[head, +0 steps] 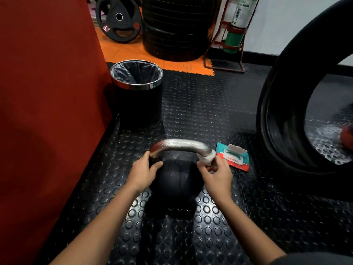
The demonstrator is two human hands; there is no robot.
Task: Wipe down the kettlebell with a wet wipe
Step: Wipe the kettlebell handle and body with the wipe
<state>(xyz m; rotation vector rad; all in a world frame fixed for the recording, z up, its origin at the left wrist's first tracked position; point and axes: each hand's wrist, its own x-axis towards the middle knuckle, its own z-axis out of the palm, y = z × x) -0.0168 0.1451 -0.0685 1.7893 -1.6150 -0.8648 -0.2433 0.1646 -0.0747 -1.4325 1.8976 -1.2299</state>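
One kettlebell (176, 180) on the studded black floor (200, 104): my left hand (142, 174) grips its left handle base, my right hand (217, 174) pinches one wipe (207, 159) round the right. One wipe pack (234, 155), one bin (137, 92), tyre stack (173, 27), one plate (119, 18), red wall (47, 92).

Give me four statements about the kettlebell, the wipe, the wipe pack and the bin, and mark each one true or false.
1. The wet wipe is wrapped round the right end of the kettlebell handle, held by the right hand. True.
2. The left hand holds a second wipe. False: it steadies the handle's left end.
3. The wipe pack lies with its lid open. True.
4. The bin lies tipped over. False: it stands upright.
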